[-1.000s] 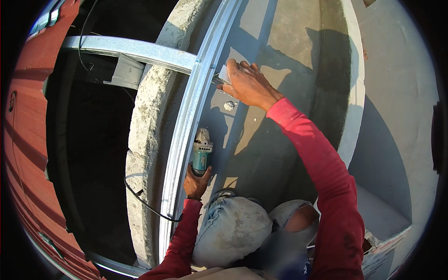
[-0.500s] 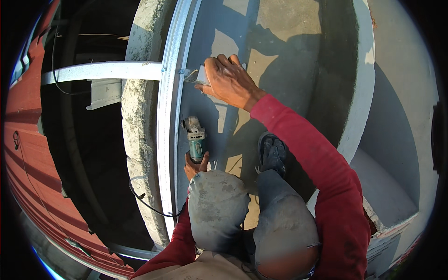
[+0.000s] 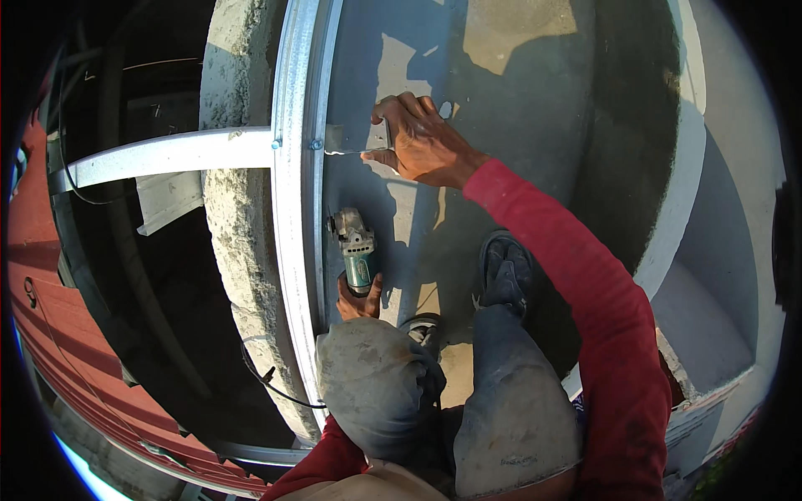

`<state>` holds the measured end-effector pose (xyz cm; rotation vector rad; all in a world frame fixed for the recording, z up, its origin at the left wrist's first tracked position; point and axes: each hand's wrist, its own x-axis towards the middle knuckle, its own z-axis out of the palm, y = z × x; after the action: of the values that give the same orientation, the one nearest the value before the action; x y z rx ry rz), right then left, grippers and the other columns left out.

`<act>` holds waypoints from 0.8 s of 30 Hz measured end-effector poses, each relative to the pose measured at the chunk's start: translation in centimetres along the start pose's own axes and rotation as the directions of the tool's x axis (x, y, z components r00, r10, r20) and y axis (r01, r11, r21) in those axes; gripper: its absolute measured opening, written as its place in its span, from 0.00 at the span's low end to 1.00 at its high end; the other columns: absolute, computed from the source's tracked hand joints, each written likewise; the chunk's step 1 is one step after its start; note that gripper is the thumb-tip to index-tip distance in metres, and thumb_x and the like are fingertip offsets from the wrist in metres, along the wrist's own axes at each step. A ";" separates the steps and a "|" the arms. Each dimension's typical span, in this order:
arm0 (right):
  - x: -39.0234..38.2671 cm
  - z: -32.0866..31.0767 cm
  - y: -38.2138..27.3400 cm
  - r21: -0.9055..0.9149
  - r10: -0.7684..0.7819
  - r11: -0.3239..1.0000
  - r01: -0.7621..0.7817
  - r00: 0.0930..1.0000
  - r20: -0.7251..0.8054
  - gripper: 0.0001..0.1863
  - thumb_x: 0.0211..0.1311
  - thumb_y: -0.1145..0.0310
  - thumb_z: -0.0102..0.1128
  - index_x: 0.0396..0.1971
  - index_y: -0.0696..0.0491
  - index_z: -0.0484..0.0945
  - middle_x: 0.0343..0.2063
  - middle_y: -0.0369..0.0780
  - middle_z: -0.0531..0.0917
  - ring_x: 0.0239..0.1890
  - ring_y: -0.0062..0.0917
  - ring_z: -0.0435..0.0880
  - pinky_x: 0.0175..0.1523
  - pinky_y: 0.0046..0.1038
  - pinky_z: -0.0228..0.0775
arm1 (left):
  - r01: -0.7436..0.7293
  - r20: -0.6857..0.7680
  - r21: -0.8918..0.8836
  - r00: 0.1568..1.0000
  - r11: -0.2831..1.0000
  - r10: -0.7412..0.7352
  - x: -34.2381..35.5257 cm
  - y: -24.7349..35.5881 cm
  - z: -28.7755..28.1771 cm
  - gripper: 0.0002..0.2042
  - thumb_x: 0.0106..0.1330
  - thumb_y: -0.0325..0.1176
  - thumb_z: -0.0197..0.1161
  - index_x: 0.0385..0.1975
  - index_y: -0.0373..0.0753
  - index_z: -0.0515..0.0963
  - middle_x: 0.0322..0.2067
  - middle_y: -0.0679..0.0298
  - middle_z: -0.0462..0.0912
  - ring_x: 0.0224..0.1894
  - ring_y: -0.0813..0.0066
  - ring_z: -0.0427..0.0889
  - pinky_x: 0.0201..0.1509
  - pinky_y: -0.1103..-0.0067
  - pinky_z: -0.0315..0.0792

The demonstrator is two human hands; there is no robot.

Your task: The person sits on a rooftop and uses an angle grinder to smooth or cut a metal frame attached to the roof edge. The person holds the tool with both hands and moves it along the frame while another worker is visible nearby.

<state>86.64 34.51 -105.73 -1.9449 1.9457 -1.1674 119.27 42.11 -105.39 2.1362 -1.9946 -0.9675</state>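
My left hand [image 3: 361, 299] is wrapped round the body of a green and grey angle grinder [image 3: 359, 259]. The grinder's head and disc side lie close beside a long galvanized steel channel [image 3: 294, 209]. Farther out, my right hand [image 3: 424, 144] pinches a thin piece of sheet metal [image 3: 346, 152] between thumb and curled fingers. That piece reaches toward the channel near a bolt head [image 3: 317, 144]; whether it is attached there I cannot tell. My fingers hide much of its shape.
A white metal crossbar [image 3: 167, 154] meets the channel from the left, over a rough concrete ledge [image 3: 251, 234] and a dark opening. Red corrugated sheeting [image 3: 67, 359] lies at far left. A black cable [image 3: 271, 381] crosses the ledge. My shoes [image 3: 505, 271] stand on the concrete floor.
My right hand has shifted slightly right, its thumb and fingers wider apart round the sheet metal. The head view has moved a little; the grinder stays in my left hand beside the channel.
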 end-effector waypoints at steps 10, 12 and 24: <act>0.5 -3.8 -2.0 0.061 0.070 0.995 -0.074 0.995 0.070 0.20 0.49 0.62 0.72 0.37 0.56 0.75 0.37 0.37 0.77 0.44 0.31 0.75 0.54 0.38 0.70 | -0.045 0.011 -0.005 0.999 0.999 0.045 0.5 1.2 -0.8 0.34 0.51 0.54 0.73 0.50 0.33 0.74 0.35 0.49 0.84 0.39 0.50 0.85 0.46 0.64 0.76; 1.7 -5.1 -3.4 -0.083 -0.021 0.996 0.022 1.000 0.013 0.18 0.48 0.63 0.72 0.35 0.56 0.78 0.36 0.37 0.79 0.44 0.30 0.75 0.53 0.37 0.69 | -0.028 0.035 -0.015 0.999 0.999 0.029 0.5 0.9 -1.1 0.35 0.52 0.56 0.72 0.50 0.33 0.74 0.36 0.48 0.84 0.41 0.49 0.85 0.48 0.64 0.75; -0.7 -1.6 -0.9 -0.339 0.176 0.935 -0.101 0.964 0.199 0.33 0.61 0.38 0.57 0.45 0.58 0.75 0.40 0.43 0.77 0.52 0.33 0.70 0.56 0.40 0.58 | -0.065 0.092 -0.020 0.993 0.998 0.067 0.6 1.5 -1.1 0.35 0.54 0.57 0.71 0.49 0.31 0.74 0.37 0.46 0.83 0.42 0.51 0.85 0.49 0.64 0.75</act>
<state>86.46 35.91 -104.32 -1.9422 2.2159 -0.5845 118.43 40.88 -104.05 2.0384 -2.0759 -1.0884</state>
